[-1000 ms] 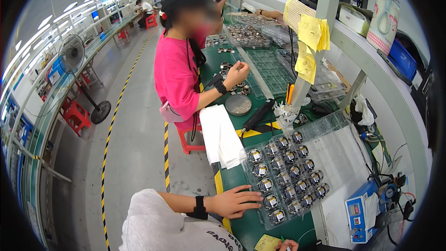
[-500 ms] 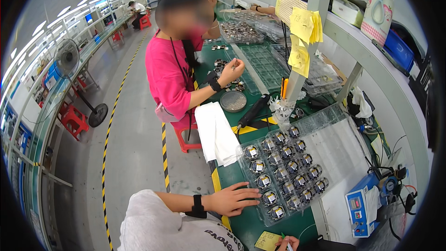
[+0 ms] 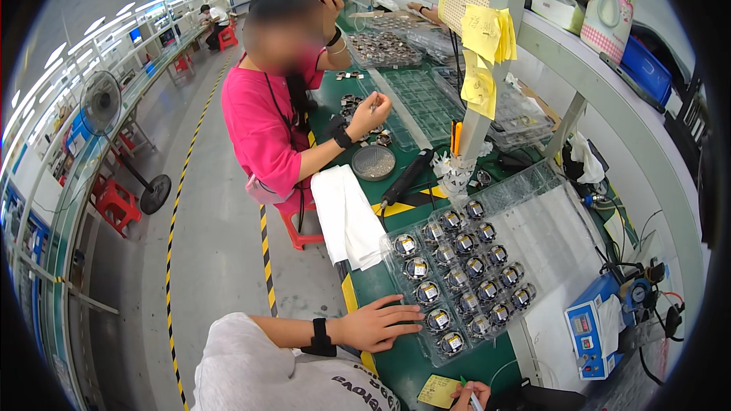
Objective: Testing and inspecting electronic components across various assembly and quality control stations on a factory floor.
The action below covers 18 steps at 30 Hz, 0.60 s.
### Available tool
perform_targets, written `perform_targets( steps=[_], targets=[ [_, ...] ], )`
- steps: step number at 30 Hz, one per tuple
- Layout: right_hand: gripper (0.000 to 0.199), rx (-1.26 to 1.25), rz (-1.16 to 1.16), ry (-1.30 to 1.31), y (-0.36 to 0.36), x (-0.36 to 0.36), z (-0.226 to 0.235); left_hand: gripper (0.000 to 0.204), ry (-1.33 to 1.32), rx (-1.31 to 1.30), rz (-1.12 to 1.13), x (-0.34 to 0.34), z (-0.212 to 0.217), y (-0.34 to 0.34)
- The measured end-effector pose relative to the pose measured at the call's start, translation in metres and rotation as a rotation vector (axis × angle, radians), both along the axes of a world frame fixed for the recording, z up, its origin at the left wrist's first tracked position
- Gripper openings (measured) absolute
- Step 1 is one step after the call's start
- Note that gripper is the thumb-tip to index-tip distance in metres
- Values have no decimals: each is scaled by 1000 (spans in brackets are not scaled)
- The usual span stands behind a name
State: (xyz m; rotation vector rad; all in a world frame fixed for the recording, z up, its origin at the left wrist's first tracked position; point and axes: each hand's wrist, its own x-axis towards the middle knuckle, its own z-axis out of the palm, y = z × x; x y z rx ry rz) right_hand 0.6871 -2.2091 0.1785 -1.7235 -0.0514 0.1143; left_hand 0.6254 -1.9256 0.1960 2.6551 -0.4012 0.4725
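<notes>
My left hand (image 3: 377,323), with a black band on the wrist, lies flat on the green bench, fingers spread, its fingertips touching the near edge of a clear plastic tray (image 3: 487,205). The tray holds several small round black parts with labels (image 3: 426,291). At the bottom edge my right hand (image 3: 466,394) is only partly in view. It grips a green pen (image 3: 466,385) beside a yellow sticky note (image 3: 438,391).
A co-worker in a pink shirt (image 3: 263,125) sits on a red stool at the bench's left. Also here are a white folded cloth (image 3: 346,213), a black electric screwdriver (image 3: 407,176), a round metal dish (image 3: 374,162), a blue box device (image 3: 590,331) and yellow notes on a post (image 3: 483,61).
The co-worker has raised one hand to the cap. My left hand stays on the tray's edge and my right hand stays by the yellow note.
</notes>
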Motion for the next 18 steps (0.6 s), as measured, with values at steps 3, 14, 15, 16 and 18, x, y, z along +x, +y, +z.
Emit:
perform_targets(
  steps=[3, 14, 15, 16, 18],
  targets=[
    [16, 3, 5, -6, -1, 0, -2, 51, -3, 3, 5, 0, 0, 0],
    [14, 39, 9, 12, 3, -1, 9, 51, 10, -1, 3, 0, -1, 0],
    [13, 37, 3, 6, 4, -1, 10, 51, 10, -4, 3, 0, -1, 0],
    [13, 35, -2, 1, 5, -1, 10, 51, 11, -5, 2, 0, -1, 0],
    [13, 39, -7, 5, 6, -2, 12, 51, 9, -4, 2, 0, 0, 0]
  ],
)
